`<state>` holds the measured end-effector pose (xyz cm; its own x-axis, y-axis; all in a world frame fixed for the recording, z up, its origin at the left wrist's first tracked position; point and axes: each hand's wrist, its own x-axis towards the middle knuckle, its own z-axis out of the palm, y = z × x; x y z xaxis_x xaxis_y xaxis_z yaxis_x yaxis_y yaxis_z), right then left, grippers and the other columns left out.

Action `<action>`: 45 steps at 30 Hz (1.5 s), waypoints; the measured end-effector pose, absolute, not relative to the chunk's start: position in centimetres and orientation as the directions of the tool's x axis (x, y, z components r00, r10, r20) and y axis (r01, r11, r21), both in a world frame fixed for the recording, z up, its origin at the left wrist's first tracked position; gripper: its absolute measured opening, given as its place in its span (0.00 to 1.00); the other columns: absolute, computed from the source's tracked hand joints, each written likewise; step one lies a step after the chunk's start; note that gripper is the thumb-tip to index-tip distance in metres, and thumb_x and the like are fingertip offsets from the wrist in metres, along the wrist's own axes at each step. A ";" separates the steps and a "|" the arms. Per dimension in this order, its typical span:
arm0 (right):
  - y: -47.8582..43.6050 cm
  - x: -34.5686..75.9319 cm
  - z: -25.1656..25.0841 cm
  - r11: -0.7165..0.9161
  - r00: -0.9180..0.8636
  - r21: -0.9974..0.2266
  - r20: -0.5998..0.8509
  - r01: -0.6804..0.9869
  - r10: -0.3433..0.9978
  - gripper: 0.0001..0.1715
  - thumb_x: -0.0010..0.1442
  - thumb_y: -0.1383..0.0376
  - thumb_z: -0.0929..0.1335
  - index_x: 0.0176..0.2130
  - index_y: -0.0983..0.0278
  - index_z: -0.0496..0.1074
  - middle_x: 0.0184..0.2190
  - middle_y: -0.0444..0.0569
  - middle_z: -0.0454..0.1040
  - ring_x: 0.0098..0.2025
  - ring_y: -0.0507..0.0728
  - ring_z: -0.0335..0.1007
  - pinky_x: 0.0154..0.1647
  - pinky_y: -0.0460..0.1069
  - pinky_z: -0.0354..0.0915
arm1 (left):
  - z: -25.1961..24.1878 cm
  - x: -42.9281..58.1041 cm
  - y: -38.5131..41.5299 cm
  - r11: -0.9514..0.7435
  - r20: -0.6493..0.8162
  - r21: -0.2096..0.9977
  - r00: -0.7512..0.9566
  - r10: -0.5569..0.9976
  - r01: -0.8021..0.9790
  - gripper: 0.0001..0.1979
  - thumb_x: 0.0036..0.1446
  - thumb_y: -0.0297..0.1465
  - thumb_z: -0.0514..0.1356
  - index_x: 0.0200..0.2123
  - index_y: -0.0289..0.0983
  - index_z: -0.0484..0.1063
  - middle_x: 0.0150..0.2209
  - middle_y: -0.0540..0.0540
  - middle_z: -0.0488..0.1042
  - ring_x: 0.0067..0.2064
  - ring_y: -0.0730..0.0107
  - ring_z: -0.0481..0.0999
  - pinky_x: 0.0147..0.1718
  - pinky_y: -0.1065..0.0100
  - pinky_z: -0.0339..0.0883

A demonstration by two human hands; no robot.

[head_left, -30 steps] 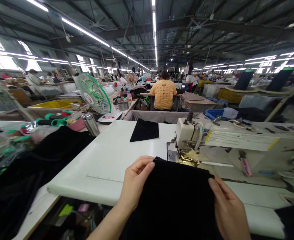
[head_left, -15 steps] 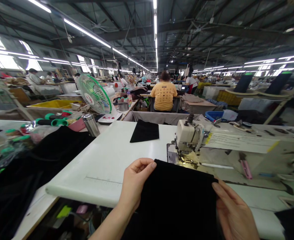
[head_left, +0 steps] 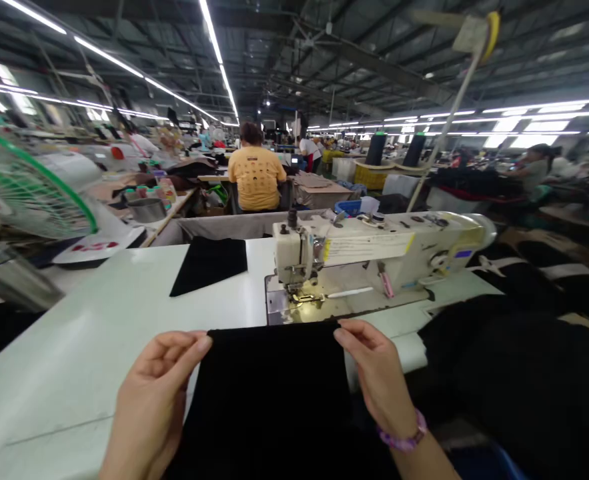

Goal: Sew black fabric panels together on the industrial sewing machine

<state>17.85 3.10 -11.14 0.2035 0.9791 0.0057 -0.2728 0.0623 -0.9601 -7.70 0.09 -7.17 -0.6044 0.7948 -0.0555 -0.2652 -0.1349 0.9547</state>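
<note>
Both my hands hold a black fabric piece (head_left: 271, 393) by its top corners, in front of me at the near edge of the white table (head_left: 89, 333). My left hand (head_left: 157, 393) pinches the left corner between thumb and fingers. My right hand (head_left: 377, 373), with a pink bead bracelet on the wrist, pinches the right corner. The fabric's top edge lies just short of the needle plate of the white sewing machine (head_left: 369, 257). A second, smaller black fabric piece (head_left: 211, 263) lies flat farther back on the table.
A green-rimmed fan (head_left: 24, 193) and a steel flask (head_left: 11, 280) stand at the left. A heap of black cloth (head_left: 519, 373) fills the right. A person in a yellow shirt (head_left: 255, 177) sits with their back to me beyond the table. Thread cones (head_left: 374, 148) stand behind.
The view has swung to the right, so the machine and fabric now sit in the middle. My right hand has closed into a pinch on the fabric's right corner; the fabric's top edge is stretched level.
</note>
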 end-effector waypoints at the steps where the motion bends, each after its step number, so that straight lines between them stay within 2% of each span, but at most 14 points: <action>1: 3.2 17.7 -11.0 0.058 0.193 -0.947 -0.005 -0.317 0.981 0.18 0.44 0.56 0.80 0.33 0.63 0.81 0.31 0.47 0.80 0.35 0.54 0.74 0.42 0.48 0.70 | -7.2 -7.7 0.1 -0.120 -0.079 0.951 -0.600 0.796 -0.284 0.20 0.26 0.29 0.78 0.23 0.39 0.72 0.28 0.53 0.76 0.34 0.72 0.76 0.32 0.78 0.72; 7: 3.3 17.5 -10.4 0.037 0.168 -0.905 -0.038 -0.423 0.985 0.17 0.41 0.59 0.82 0.30 0.63 0.79 0.29 0.43 0.77 0.35 0.52 0.71 0.42 0.46 0.67 | -7.3 -7.8 -0.1 -0.099 -0.100 0.949 -0.584 0.805 -0.298 0.20 0.26 0.32 0.79 0.21 0.40 0.72 0.26 0.54 0.74 0.35 0.74 0.76 0.35 0.81 0.73; 14: 4.0 17.4 -10.8 0.042 0.155 -0.914 -0.023 -0.403 0.988 0.17 0.43 0.59 0.80 0.29 0.64 0.75 0.28 0.43 0.74 0.33 0.51 0.68 0.40 0.47 0.66 | -7.6 -7.8 -0.1 -0.056 -0.138 0.950 -0.572 0.808 -0.308 0.24 0.20 0.33 0.80 0.23 0.40 0.73 0.27 0.55 0.75 0.35 0.75 0.76 0.36 0.83 0.72; 17: 4.5 18.0 -10.7 0.062 0.113 -0.928 0.021 -0.368 0.993 0.18 0.44 0.62 0.79 0.33 0.62 0.72 0.30 0.41 0.72 0.35 0.52 0.67 0.39 0.46 0.65 | -6.9 -8.1 0.1 -0.069 -0.082 0.968 -0.565 0.821 -0.239 0.23 0.23 0.35 0.79 0.23 0.39 0.72 0.28 0.54 0.76 0.36 0.74 0.75 0.36 0.81 0.71; 20: 3.8 18.6 -9.7 0.030 -0.110 -0.971 0.058 -0.236 0.992 0.15 0.48 0.65 0.75 0.35 0.62 0.68 0.31 0.41 0.70 0.35 0.52 0.66 0.38 0.46 0.63 | -4.2 -8.8 0.8 -0.097 0.064 0.995 -0.518 0.853 -0.036 0.21 0.30 0.37 0.77 0.23 0.39 0.70 0.30 0.51 0.78 0.35 0.71 0.75 0.34 0.77 0.70; 22: 2.5 18.6 -9.0 0.014 -0.333 -0.993 0.052 -0.115 0.941 0.12 0.50 0.68 0.73 0.33 0.61 0.66 0.30 0.40 0.68 0.32 0.51 0.63 0.36 0.46 0.62 | -1.7 -9.2 2.2 -0.148 0.217 0.970 -0.406 0.888 0.193 0.17 0.37 0.37 0.74 0.24 0.39 0.69 0.30 0.50 0.78 0.34 0.70 0.75 0.33 0.74 0.68; 25: -0.1 17.6 -9.1 -0.041 -0.516 -0.995 0.010 -0.087 0.856 0.12 0.50 0.68 0.72 0.31 0.61 0.64 0.28 0.39 0.66 0.30 0.50 0.59 0.33 0.45 0.59 | 0.8 -9.0 5.8 -0.269 0.354 0.805 -0.064 0.933 0.529 0.11 0.44 0.36 0.68 0.25 0.39 0.69 0.28 0.50 0.76 0.31 0.68 0.73 0.33 0.70 0.65; 28: -2.2 16.2 -11.7 -0.070 -0.443 -0.992 -0.017 -0.103 0.896 0.13 0.52 0.64 0.73 0.29 0.62 0.64 0.26 0.39 0.64 0.28 0.50 0.60 0.30 0.44 0.60 | -0.8 -7.6 10.3 -0.301 0.210 0.657 0.216 0.954 0.691 0.05 0.45 0.30 0.63 0.24 0.40 0.69 0.23 0.52 0.71 0.27 0.68 0.68 0.28 0.69 0.60; 30: -2.8 15.6 -14.2 0.038 -0.321 -0.999 0.031 0.016 0.947 0.08 0.56 0.66 0.71 0.29 0.62 0.67 0.26 0.41 0.67 0.29 0.51 0.65 0.31 0.44 0.63 | -3.8 -6.3 12.7 -0.293 0.140 0.656 0.270 0.953 0.695 0.06 0.41 0.25 0.63 0.21 0.40 0.67 0.20 0.54 0.68 0.25 0.70 0.66 0.27 0.69 0.57; 32: -2.8 15.5 -16.3 0.262 -0.245 -0.947 0.213 0.187 0.946 0.05 0.59 0.70 0.68 0.32 0.62 0.70 0.29 0.44 0.72 0.33 0.53 0.71 0.35 0.45 0.68 | -7.4 -5.2 14.0 -0.292 0.123 0.671 0.285 0.951 0.682 0.07 0.41 0.24 0.62 0.20 0.40 0.65 0.20 0.54 0.67 0.25 0.70 0.65 0.27 0.69 0.56; 34: -2.5 16.0 -17.4 0.507 -0.262 -0.805 0.440 0.309 0.859 0.09 0.61 0.74 0.65 0.37 0.61 0.72 0.34 0.47 0.76 0.37 0.55 0.75 0.39 0.47 0.71 | -10.4 -4.5 14.3 -0.283 0.140 0.689 0.260 0.955 0.667 0.08 0.44 0.25 0.61 0.21 0.40 0.63 0.21 0.53 0.67 0.26 0.70 0.66 0.27 0.69 0.57; 36: -2.2 16.5 -17.6 0.665 -0.318 -0.644 0.584 0.379 0.747 0.14 0.61 0.76 0.63 0.42 0.60 0.71 0.36 0.49 0.77 0.38 0.56 0.75 0.39 0.48 0.73 | -12.2 -4.4 14.0 -0.270 0.166 0.708 0.218 0.962 0.652 0.09 0.46 0.26 0.60 0.22 0.40 0.62 0.23 0.53 0.67 0.27 0.70 0.66 0.28 0.69 0.57; 40: -1.6 17.2 -16.9 0.771 -0.413 -0.431 0.665 0.468 0.622 0.17 0.62 0.79 0.60 0.43 0.63 0.69 0.34 0.50 0.76 0.34 0.57 0.74 0.36 0.50 0.73 | -13.0 -4.6 13.7 -0.274 0.196 0.729 0.192 0.962 0.627 0.08 0.47 0.24 0.59 0.23 0.40 0.62 0.23 0.54 0.65 0.28 0.71 0.65 0.29 0.69 0.58; 45: -0.8 17.0 -16.7 0.778 -0.435 -0.348 0.675 0.523 0.595 0.15 0.61 0.79 0.61 0.41 0.63 0.69 0.32 0.49 0.74 0.33 0.57 0.72 0.34 0.52 0.70 | -12.7 -4.2 15.6 -0.256 0.177 0.748 0.188 0.966 0.612 0.06 0.46 0.24 0.60 0.24 0.40 0.64 0.24 0.53 0.69 0.27 0.71 0.68 0.29 0.70 0.61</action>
<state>16.97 -0.79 -16.71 -0.4353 0.5953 0.6754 0.5234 0.7777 -0.3481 -4.25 15.59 -12.70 0.1876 0.9661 0.1774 0.6121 -0.2563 0.7481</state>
